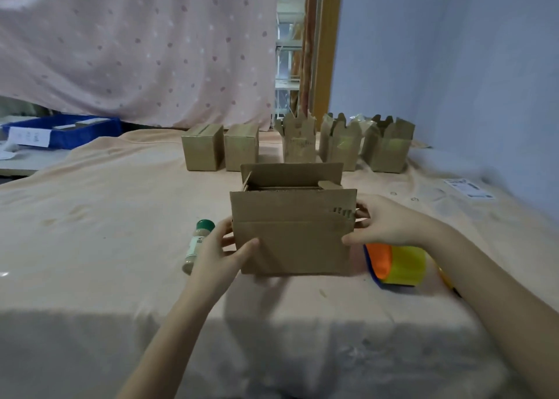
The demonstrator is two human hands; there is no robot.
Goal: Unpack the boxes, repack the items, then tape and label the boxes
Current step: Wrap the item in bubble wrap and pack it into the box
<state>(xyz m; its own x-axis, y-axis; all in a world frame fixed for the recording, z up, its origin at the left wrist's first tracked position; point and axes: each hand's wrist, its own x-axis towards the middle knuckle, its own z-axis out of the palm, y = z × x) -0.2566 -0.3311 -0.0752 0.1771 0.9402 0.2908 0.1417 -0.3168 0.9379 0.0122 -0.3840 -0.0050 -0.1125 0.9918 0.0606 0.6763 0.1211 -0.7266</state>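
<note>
both hands (216, 252) (382, 221) hold the open box (292, 235), contents hidden.

A single head-worn wide-angle view looks forward and down over the tabletop (121, 205); the open cardboard box (293, 235) sits close, centre frame. Farther back, a row of boxes (298, 144) lines the curtain (136, 50); edges bow with lens distortion.

Both forearms are bare to the frame's near edge; the left hand (216, 255) and right hand (385, 221) wear no gloves, rings or watch.
</note>
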